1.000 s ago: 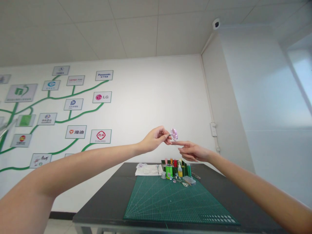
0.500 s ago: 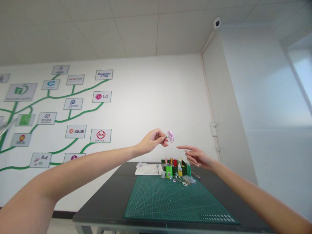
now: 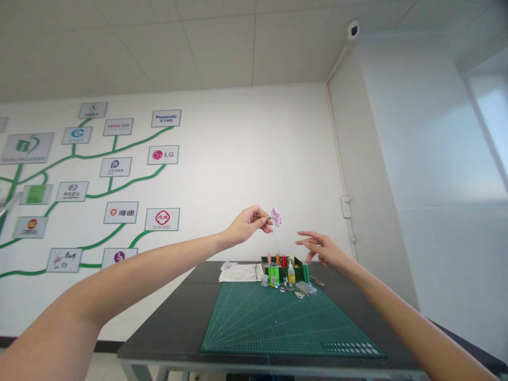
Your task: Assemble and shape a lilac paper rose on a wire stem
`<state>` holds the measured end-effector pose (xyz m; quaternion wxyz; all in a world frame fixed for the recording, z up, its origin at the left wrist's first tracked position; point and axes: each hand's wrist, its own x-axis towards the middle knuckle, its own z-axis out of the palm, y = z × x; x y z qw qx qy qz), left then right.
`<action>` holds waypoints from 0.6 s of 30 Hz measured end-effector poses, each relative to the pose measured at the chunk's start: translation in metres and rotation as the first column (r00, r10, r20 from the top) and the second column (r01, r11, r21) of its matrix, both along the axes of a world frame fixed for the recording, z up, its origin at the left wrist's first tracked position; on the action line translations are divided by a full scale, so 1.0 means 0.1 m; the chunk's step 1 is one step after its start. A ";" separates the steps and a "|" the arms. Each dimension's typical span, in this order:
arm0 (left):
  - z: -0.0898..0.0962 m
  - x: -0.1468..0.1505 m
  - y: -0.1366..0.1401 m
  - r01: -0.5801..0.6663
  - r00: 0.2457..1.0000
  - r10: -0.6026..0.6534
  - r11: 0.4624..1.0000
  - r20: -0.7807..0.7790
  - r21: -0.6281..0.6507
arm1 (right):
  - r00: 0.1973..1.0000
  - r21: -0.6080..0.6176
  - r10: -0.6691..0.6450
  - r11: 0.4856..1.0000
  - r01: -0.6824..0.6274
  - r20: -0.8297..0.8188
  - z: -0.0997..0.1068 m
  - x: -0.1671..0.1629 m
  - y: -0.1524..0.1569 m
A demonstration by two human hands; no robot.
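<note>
Pinched by its short dark stem, a small pale purple artificial flower (image 3: 275,217) is in my left hand (image 3: 254,222), raised above the far end of the table. From around the left fingers a thin thread (image 3: 277,243) runs downward toward the box of spools. My right hand (image 3: 319,247) is off to the right, apart from the flower, with fingers stretched and spread. Nothing can be seen in the right hand.
A green cutting mat (image 3: 278,323) covers much of the dark table (image 3: 166,317). At its far edge stand a dark box (image 3: 299,272) of spools, a green can (image 3: 273,274), a glue bottle (image 3: 291,273), scissors (image 3: 299,295) and a clear case (image 3: 306,288). White cloth (image 3: 238,272) lies left.
My right hand has opened out and no longer has the thread at its fingers; the thread now hangs down below my left hand. The left hand still holds the flower.
</note>
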<state>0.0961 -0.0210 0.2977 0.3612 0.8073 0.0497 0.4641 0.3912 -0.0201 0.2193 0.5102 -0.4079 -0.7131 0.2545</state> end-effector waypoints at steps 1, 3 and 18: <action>-0.02 0.02 0.01 0.008 1.000 -0.008 1.000 0.000 -0.003 | 0.998 0.053 0.070 0.996 -0.069 -0.007 0.00 -0.11 -0.10; -0.05 0.07 0.01 0.022 1.000 -0.022 1.000 0.001 -0.006 | 0.971 0.068 0.238 0.969 -0.237 -0.010 -0.01 -0.38 -0.29; -0.40 0.00 -0.13 0.028 0.999 -0.028 1.000 0.043 0.001 | 0.901 0.185 0.337 0.938 -0.294 -0.274 -0.38 -1.03 -0.37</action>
